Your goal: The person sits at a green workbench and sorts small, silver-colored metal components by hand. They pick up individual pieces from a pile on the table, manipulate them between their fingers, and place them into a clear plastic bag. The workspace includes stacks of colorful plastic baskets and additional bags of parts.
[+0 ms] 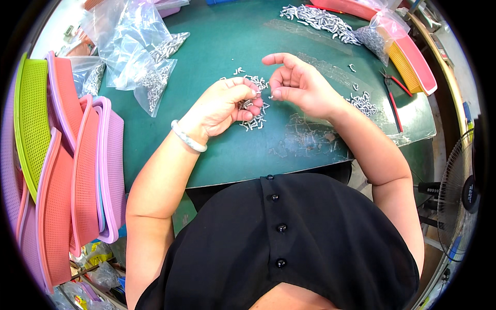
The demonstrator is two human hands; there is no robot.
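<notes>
Head view: Black sleeveless fabric with round buttons filled the near side, before a worn green tabletop point(219, 168). To the left stood pastel plastic mesh baskets point(36, 124) in green, coral and lilac. The left hand point(222, 106), a pale bangle point(187, 136) at its wrist, had its thumb pressed toward the forefinger on a tiny silver-coloured piece, with more silver showing inside its curled fingers. Just right of it, the right hand point(302, 85) held its forefinger extended and its thumb close to the other, bent fingers; a silver speck showed at the thumb tip, but whether it was pinched could not be told. Beneath and beside the left hand lay a loose heap of small, crooked, silver-coloured pieces point(257, 122). The step in hand appeared to be piece-by-piece handling over that heap; the next move seemed to call for a light fingertip grip and a steady left hand. Farther right lay a smaller silver-coloured cluster point(363, 105) and red-handled pliers point(394, 109). Clear plastic bags point(129, 39) of silver pieces sat far left; a larger silver-grey pile point(320, 21) spread far right.
</notes>
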